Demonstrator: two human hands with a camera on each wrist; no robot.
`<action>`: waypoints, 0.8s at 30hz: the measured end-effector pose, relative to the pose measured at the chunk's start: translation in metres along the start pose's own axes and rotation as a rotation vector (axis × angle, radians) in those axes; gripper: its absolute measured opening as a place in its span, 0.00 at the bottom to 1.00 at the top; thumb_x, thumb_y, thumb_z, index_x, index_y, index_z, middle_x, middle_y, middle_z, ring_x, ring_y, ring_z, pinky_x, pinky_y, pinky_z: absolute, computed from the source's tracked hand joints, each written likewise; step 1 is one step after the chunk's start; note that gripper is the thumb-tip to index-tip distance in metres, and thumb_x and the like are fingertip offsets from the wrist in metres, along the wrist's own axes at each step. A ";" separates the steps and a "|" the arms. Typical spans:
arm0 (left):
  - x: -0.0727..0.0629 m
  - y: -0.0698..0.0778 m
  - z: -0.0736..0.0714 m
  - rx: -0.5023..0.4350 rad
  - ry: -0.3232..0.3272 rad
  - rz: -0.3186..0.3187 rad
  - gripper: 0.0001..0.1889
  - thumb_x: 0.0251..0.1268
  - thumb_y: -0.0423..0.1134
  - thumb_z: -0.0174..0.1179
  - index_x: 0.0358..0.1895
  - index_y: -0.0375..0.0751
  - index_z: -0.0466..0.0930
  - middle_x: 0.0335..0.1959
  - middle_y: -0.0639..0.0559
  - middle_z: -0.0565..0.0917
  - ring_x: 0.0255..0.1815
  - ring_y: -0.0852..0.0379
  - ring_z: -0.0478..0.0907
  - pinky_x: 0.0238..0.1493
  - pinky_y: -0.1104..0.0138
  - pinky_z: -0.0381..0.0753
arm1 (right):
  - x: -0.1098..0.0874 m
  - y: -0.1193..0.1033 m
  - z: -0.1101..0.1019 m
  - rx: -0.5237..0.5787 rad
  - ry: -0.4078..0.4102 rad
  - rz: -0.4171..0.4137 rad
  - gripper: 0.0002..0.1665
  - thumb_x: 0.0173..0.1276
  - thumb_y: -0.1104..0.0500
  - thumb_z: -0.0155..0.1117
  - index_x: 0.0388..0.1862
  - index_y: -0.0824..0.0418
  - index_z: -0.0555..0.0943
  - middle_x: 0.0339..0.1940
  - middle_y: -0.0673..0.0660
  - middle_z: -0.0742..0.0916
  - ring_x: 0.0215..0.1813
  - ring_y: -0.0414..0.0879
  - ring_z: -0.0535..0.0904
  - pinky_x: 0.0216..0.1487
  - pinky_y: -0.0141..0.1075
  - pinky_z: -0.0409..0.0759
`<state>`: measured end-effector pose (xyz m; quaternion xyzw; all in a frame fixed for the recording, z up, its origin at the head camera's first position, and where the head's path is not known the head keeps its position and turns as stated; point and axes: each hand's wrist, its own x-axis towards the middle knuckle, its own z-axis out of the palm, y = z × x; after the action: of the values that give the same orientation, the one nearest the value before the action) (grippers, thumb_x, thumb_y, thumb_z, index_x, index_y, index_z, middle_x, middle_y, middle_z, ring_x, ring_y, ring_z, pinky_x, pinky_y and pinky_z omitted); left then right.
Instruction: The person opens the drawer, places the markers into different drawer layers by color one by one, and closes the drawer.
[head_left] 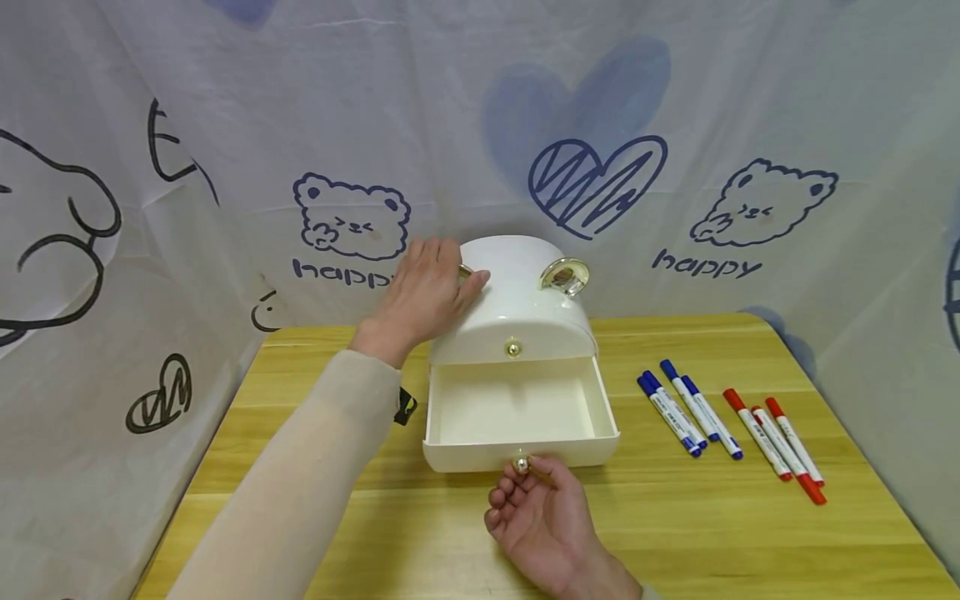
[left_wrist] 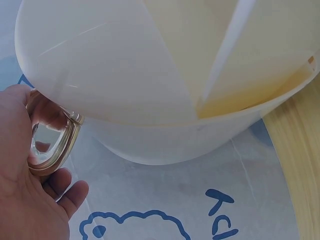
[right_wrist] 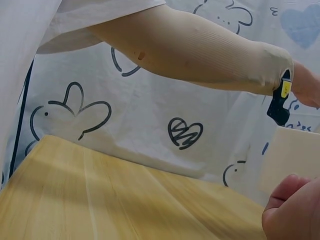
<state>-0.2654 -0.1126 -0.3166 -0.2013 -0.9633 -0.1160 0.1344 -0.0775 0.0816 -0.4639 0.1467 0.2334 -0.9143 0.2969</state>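
A white storage box (head_left: 517, 292) with a rounded top and two gold ear-shaped rings stands on the table, its lower drawer (head_left: 450, 457) pulled out. Nothing lies inside the drawer. My left hand (head_left: 427, 292) holds the box at its left ear; the left wrist view shows the gold ear (left_wrist: 70, 142) between thumb and fingers. At the drawer's front, thumb and fingers of my right hand (head_left: 543, 521) pinch the small gold knob (head_left: 521, 465), palm turned up. Only part of that hand (right_wrist: 292, 210) appears in the right wrist view, and the knob is hidden there.
Several blue-capped markers (head_left: 675, 412) lie right of the box, with red-capped markers (head_left: 780, 442) farther right. The wooden table (head_left: 420, 533) backs onto a printed white cloth (head_left: 465, 108). A second gold knob (head_left: 513, 348) sits above the open drawer.
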 end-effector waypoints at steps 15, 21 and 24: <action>0.000 0.002 -0.002 0.000 -0.007 -0.003 0.21 0.85 0.56 0.49 0.44 0.40 0.64 0.39 0.44 0.68 0.48 0.45 0.63 0.56 0.55 0.62 | -0.002 -0.003 -0.005 -0.037 -0.033 0.018 0.16 0.81 0.46 0.46 0.38 0.51 0.77 0.39 0.47 0.81 0.45 0.42 0.73 0.51 0.34 0.71; -0.001 0.002 -0.002 -0.002 -0.013 -0.014 0.21 0.85 0.57 0.48 0.44 0.40 0.64 0.40 0.44 0.68 0.48 0.44 0.63 0.56 0.55 0.62 | -0.002 -0.003 -0.010 -0.085 0.013 -0.013 0.15 0.81 0.45 0.48 0.41 0.51 0.77 0.41 0.47 0.80 0.46 0.42 0.71 0.51 0.35 0.70; -0.001 0.002 -0.002 -0.004 -0.010 -0.010 0.21 0.85 0.57 0.48 0.44 0.40 0.64 0.39 0.44 0.68 0.48 0.45 0.63 0.56 0.55 0.62 | -0.003 -0.006 -0.016 -0.119 0.058 -0.028 0.15 0.81 0.46 0.47 0.42 0.52 0.77 0.40 0.48 0.79 0.45 0.42 0.71 0.51 0.35 0.70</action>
<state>-0.2634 -0.1121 -0.3148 -0.1972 -0.9648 -0.1178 0.1284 -0.0767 0.0954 -0.4740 0.1518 0.2978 -0.8983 0.2853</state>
